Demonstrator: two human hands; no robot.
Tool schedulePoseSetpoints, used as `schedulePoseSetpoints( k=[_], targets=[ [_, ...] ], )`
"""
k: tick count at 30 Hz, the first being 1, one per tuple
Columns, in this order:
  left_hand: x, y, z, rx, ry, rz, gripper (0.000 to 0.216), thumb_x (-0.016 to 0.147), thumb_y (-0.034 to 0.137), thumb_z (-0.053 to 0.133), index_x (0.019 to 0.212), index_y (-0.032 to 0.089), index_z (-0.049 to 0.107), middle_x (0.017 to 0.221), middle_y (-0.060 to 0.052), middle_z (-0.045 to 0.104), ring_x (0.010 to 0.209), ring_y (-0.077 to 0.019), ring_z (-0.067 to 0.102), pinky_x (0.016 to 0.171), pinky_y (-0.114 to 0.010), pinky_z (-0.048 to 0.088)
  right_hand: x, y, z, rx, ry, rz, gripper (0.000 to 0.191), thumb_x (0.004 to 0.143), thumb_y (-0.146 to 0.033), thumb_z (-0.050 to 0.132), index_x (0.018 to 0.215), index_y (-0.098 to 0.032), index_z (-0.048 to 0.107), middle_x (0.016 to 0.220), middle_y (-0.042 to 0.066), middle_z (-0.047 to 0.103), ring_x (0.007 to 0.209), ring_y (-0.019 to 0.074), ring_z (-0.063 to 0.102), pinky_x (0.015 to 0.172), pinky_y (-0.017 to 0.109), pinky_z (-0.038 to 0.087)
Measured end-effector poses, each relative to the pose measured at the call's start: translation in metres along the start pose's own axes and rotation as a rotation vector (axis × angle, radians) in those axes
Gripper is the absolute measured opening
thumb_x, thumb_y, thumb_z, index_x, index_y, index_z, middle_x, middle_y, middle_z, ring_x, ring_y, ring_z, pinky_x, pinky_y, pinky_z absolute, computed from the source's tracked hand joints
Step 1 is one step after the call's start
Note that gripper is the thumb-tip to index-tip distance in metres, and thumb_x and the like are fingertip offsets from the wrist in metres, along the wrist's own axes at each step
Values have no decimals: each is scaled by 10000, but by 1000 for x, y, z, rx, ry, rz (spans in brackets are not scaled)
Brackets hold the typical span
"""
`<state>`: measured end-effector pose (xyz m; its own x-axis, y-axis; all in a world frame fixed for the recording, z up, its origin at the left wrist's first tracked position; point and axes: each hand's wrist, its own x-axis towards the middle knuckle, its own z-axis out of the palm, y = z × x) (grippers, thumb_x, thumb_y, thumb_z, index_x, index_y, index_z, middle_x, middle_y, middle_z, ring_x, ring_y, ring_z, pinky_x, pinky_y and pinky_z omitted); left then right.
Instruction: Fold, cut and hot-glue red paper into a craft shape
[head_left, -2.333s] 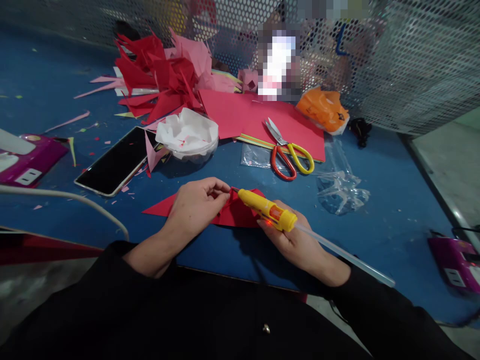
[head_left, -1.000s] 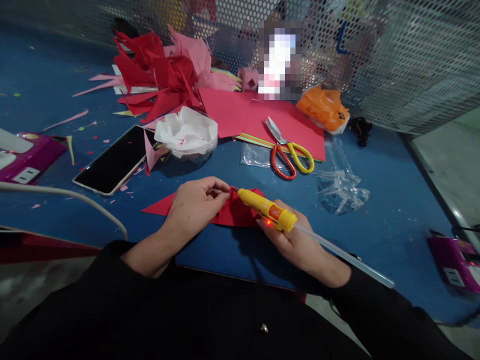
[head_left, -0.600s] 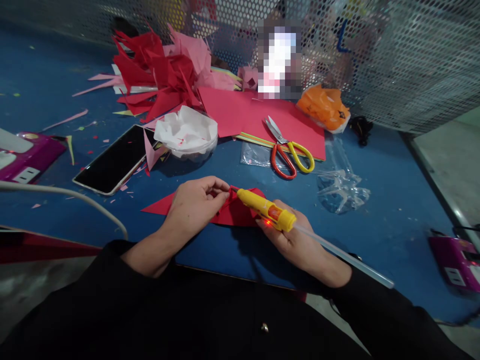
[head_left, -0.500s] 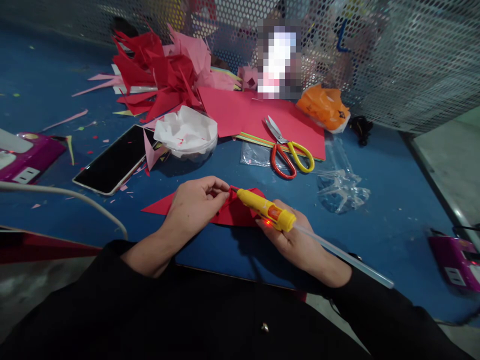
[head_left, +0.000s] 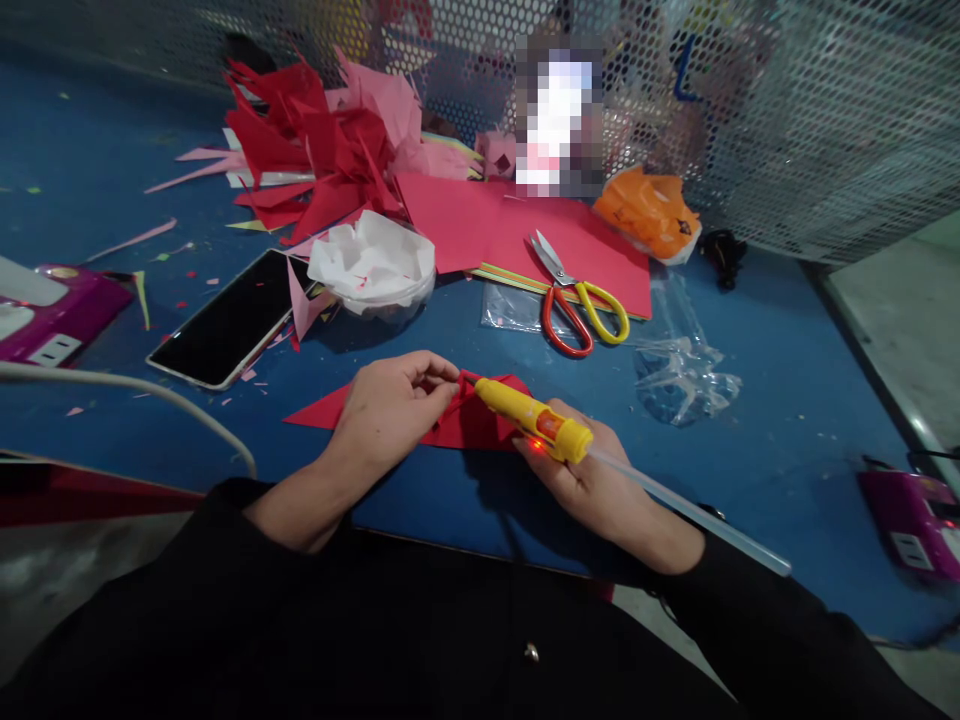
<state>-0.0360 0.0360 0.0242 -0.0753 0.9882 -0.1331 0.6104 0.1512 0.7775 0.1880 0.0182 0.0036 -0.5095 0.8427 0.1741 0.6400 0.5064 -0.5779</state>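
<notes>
Left fingers (head_left: 439, 366) on red paper (head_left: 480, 428)

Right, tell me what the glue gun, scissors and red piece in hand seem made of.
Glue gun: probably hard plastic, smooth yellow body. Scissors: blades silvery, shiny metal; handles perhaps plastic, red and yellow. Red piece: likely paper or thin card, matte, crisp straight edges.

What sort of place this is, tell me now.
Probably a paper-craft workbench: the right hand holds a yellow glue gun, scissors lie partly on red sheets, and red and pink paper pieces are heaped further back.
</notes>
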Motion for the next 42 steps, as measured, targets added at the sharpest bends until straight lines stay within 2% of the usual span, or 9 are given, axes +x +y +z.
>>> schedulePoseSetpoints(
  k=[15, 26, 30, 36, 38, 42],
  targets=[
    [0, 0, 0, -22, -7, 56, 129, 788, 278, 640, 850, 215, 733, 703, -15, 741, 550, -140, 599, 524, -265, 434, 1, -1, -2, -20, -18, 20, 277, 1003, -423, 417, 836, -215, 491, 731, 17, 544, 604, 151, 499, 545, 301, 351],
    [-1, 0, 0, 32, -3, 30, 150, 806, 281, 635, 889, 210, 740, 713, -5, 735, 567, -141, 603, 557, -270, 433, 1, -2, -3, -26, 5, 27, 272, 989, -417, 438, 801, -232, 502, 718, 18, 531, 598, 171, 498, 531, 318, 349],
    [-3, -2, 1, 136, 70, 109, 161, 831, 275, 613, 916, 230, 742, 703, -1, 736, 569, -158, 610, 582, -296, 442, 0, -1, -4, 69, 60, 69, 255, 994, -410, 438, 871, -236, 577, 745, 38, 571, 647, 208, 561, 570, 358, 430],
    [-6, -5, 4, 304, 116, 257, 206, 883, 260, 562, 975, 274, 745, 882, -8, 785, 755, -217, 698, 693, -344, 488, 2, 3, -7, 245, 129, 61, 297, 1001, -445, 447, 1140, -277, 649, 924, 74, 686, 900, 277, 662, 677, 407, 540],
    [-8, -7, 6, 352, 123, 309, 223, 902, 256, 546, 999, 275, 746, 957, -11, 788, 845, -229, 713, 738, -350, 501, 3, 6, -8, 265, 129, 68, 318, 1003, -441, 446, 1179, -269, 648, 941, 79, 701, 896, 272, 670, 679, 401, 545],
    [-13, -12, 11, 444, 163, 490, 228, 945, 240, 526, 1018, 241, 742, 1021, -15, 782, 939, -224, 710, 792, -338, 511, 4, 12, -8, 261, 155, 109, 315, 987, -440, 475, 1099, -232, 684, 872, 75, 715, 798, 246, 672, 667, 384, 541]
  ],
)
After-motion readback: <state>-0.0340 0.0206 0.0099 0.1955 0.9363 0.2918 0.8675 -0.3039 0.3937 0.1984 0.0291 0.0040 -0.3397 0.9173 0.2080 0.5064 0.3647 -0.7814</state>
